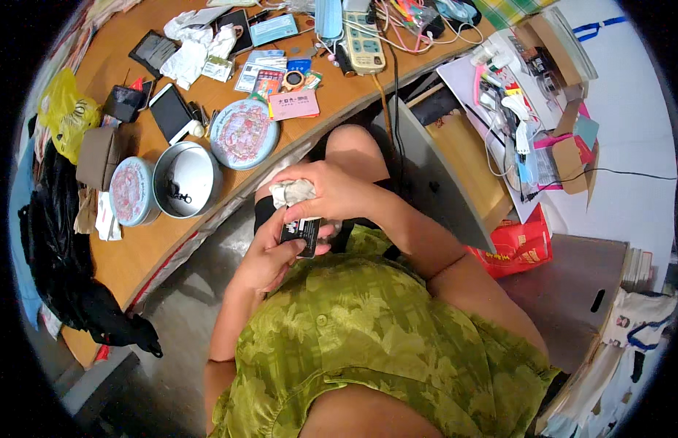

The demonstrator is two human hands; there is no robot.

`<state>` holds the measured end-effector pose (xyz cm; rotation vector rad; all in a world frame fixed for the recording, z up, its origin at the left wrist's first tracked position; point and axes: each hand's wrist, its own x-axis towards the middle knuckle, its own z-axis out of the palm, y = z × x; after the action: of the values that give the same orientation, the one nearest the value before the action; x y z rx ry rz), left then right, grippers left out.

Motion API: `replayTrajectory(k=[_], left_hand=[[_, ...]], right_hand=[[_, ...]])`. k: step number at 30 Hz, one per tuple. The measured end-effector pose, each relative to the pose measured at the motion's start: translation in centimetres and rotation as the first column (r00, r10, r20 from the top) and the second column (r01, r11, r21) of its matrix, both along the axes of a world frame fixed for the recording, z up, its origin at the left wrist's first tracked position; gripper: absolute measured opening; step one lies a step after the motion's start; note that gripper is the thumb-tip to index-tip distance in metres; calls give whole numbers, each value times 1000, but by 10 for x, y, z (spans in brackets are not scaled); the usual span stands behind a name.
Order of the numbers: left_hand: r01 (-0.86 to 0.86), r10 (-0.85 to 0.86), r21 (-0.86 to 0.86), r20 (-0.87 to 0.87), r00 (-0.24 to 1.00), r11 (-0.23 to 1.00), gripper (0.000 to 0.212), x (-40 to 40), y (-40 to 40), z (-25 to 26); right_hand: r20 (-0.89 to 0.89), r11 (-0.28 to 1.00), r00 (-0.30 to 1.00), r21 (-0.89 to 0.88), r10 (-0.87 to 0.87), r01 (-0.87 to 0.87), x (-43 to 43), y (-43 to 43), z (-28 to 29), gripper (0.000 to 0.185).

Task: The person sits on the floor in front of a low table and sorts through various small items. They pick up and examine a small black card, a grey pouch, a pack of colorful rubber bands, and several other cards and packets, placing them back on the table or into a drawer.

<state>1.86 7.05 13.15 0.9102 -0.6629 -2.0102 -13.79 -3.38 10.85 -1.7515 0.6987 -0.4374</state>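
My left hand (273, 252) grips a dark card (308, 241) that bears light print, with the thumb flat on its face. Bunched in my right hand (333, 189) is a crumpled white cloth or tissue (292, 192), which meets the upper end of the card. Both hands are together over my lap, just off the table's front edge. On the wooden table (147, 246) before me stand an open round tin (186, 178) with small dark items inside, a lidded tin (132, 191) with a floral print, and a matching round lid (244, 134).
Cards (294, 104), a white phone (172, 112) and crumpled tissues (188, 57) lie farther back. A power strip (365, 46) with cables stands near an open drawer (465, 159) at right. Bags, a yellow one (70, 120) and a black one (59, 246), crowd the left.
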Motion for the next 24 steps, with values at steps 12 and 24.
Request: replayTrajectory(k=[12,24], left_hand=[[26,-26,-17,24,999,999,62,-11,-8,13],[102,-118,96,179,977,990,50,-8,-12,24]], right_hand=[[218,762,863,596,-456,252,-11,8,3,35],[-47,899,999,-438,-9,-12,-20,22,32,40]])
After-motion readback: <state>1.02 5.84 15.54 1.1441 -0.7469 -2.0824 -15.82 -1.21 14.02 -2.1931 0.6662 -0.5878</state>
